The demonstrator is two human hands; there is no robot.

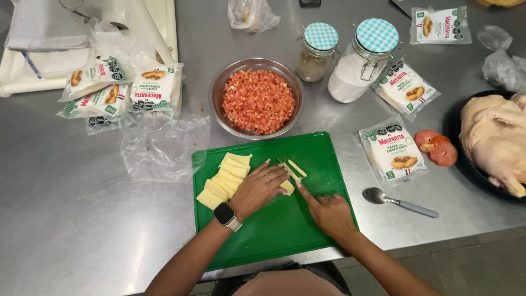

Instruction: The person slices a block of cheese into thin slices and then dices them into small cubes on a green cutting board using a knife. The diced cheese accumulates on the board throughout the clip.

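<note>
Cheese half cut into strips on the green board.

Head view: the left hand (258,186) lies flat, fingers together, pressing the cheese block (287,187) on the green cutting board (274,230); the right hand (330,211) is curled, forefinger out beside thin strips (296,167), its tool hidden. Fanned cheese slices (224,178) remain uncut; the bowl of diced tomato (257,101) looks finished.

Flat white packets with green trim (121,90) lay heaped left of the bowl. Three more (393,151) (405,87) (440,24) sat to the right, near two check-lidded jars (361,60).
</note>
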